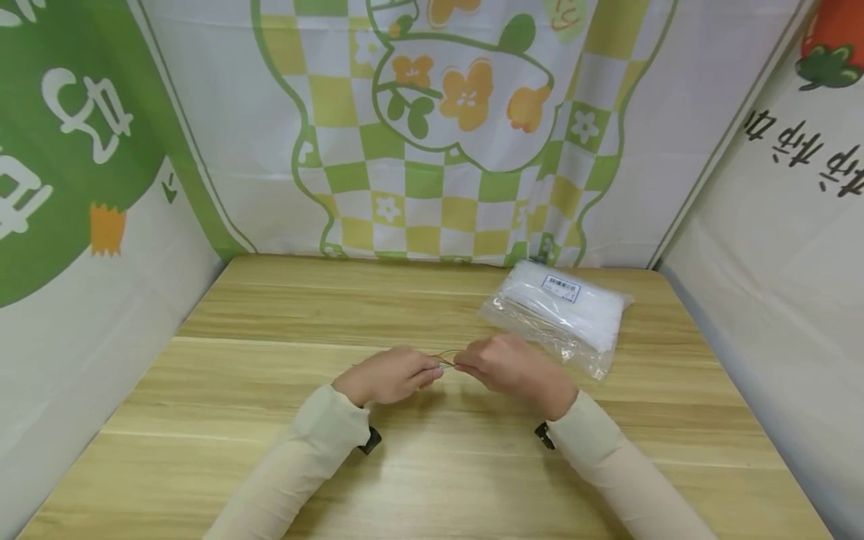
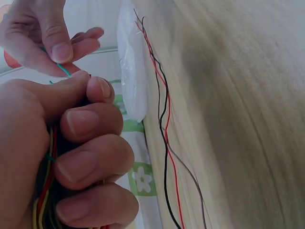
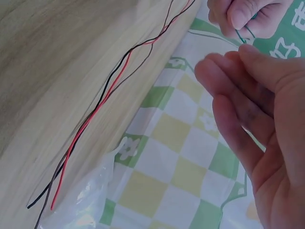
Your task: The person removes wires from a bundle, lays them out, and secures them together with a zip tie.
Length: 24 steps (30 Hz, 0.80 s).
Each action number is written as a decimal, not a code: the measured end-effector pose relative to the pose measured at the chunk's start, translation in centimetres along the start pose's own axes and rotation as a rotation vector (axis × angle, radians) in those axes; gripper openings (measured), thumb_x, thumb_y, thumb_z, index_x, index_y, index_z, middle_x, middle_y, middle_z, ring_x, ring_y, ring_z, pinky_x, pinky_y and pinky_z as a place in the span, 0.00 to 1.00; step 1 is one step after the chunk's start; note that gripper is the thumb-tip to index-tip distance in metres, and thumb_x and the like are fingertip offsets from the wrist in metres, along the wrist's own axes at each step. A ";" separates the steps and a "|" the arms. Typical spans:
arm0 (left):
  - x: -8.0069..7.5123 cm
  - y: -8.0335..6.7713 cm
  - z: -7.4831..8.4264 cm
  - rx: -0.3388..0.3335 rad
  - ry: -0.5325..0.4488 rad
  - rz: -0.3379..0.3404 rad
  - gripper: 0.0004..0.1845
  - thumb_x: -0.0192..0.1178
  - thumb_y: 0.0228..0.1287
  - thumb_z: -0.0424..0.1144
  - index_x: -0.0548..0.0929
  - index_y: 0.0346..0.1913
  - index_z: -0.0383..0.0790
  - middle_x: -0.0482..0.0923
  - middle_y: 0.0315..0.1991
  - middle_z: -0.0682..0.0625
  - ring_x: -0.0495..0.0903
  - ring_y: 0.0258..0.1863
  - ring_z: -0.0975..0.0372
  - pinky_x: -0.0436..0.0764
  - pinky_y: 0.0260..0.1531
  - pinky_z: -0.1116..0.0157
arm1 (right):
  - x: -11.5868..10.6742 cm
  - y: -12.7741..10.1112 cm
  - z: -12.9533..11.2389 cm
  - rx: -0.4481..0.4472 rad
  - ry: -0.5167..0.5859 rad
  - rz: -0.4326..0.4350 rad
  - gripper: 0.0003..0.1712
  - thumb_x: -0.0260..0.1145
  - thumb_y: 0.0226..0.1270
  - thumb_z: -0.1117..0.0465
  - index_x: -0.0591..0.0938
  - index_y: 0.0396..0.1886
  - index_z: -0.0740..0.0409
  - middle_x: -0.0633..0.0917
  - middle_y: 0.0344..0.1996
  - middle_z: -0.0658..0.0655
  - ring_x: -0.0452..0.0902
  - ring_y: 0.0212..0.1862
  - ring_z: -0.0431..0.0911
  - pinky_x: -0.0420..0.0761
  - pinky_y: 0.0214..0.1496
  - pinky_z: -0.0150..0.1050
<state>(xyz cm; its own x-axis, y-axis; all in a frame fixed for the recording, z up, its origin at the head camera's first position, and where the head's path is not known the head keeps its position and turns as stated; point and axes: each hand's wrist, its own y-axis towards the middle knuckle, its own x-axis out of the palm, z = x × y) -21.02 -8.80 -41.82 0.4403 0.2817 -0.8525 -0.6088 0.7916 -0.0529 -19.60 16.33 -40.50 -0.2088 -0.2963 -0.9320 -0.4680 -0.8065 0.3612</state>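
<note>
My left hand (image 1: 391, 375) holds a bundle of thin coloured wires (image 2: 44, 200), yellow, red and dark green among them, with its fingers curled round them. Most of the bundle is hidden inside that hand. A green wire (image 2: 63, 70) comes out by the left thumb and index finger. Its other end is pinched between thumb and index finger of my right hand (image 1: 513, 367), whose other fingers are loosely bent in the right wrist view. Loose red, black and brown wires (image 3: 102, 98) trail over the table, away from the fingers. Both hands are close together, above the tabletop.
A clear plastic bag (image 1: 560, 307) with white contents and a label lies at the back right of the wooden table (image 1: 270, 300). Behind the table hangs a checkered, flowered cloth (image 1: 439, 180). Cloth walls stand at both sides.
</note>
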 end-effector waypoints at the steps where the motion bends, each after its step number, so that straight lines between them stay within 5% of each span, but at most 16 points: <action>1: 0.0 0.0 0.0 -0.001 0.000 -0.004 0.19 0.47 0.87 0.43 0.82 0.38 0.38 0.68 0.23 0.59 0.64 0.21 0.70 0.74 0.37 0.67 | 0.1 0.1 -0.1 -0.006 -0.024 0.000 0.11 0.70 0.76 0.59 0.82 0.29 0.49 0.80 0.21 0.43 0.71 0.23 0.34 0.76 0.28 0.29; 6: 0.1 0.0 0.0 -0.024 -0.019 -0.015 0.20 0.46 0.88 0.44 0.83 0.38 0.38 0.72 0.25 0.57 0.66 0.22 0.70 0.74 0.35 0.66 | 0.0 0.3 -0.4 -0.003 -0.078 -0.005 0.10 0.74 0.70 0.61 0.83 0.28 0.49 0.84 0.22 0.43 0.75 0.22 0.35 0.77 0.25 0.29; 10: -0.2 -0.4 -0.7 -0.029 -0.045 0.007 0.22 0.44 0.88 0.45 0.80 0.35 0.40 0.74 0.27 0.55 0.64 0.23 0.69 0.72 0.35 0.66 | -0.3 -0.3 0.5 0.033 -0.019 0.006 0.11 0.74 0.67 0.66 0.83 0.26 0.51 0.89 0.24 0.45 0.80 0.24 0.37 0.80 0.27 0.30; 17: -1.3 -2.9 -2.8 -0.015 -0.134 0.028 0.23 0.43 0.89 0.42 0.69 0.26 0.44 0.59 0.22 0.59 0.56 0.21 0.69 0.64 0.30 0.69 | -0.7 -2.9 3.5 0.092 0.019 0.077 0.19 0.76 0.65 0.67 0.76 0.21 0.51 0.75 0.14 0.42 0.65 0.20 0.33 0.70 0.23 0.29; 24: -1.5 -4.3 -4.2 0.004 -0.133 0.019 0.24 0.42 0.89 0.44 0.74 0.31 0.36 0.61 0.23 0.60 0.58 0.23 0.70 0.67 0.34 0.68 | -1.1 -3.8 4.5 0.152 0.075 0.056 0.18 0.75 0.65 0.71 0.78 0.20 0.52 0.76 0.15 0.42 0.67 0.22 0.31 0.74 0.27 0.29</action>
<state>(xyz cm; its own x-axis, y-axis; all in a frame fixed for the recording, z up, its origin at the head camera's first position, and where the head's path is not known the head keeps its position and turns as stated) -21.84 -14.89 -42.52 0.5124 0.3663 -0.7767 -0.6154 0.7874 -0.0346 -21.46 22.06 -40.75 -0.1765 -0.3803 -0.9079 -0.5830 -0.7028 0.4077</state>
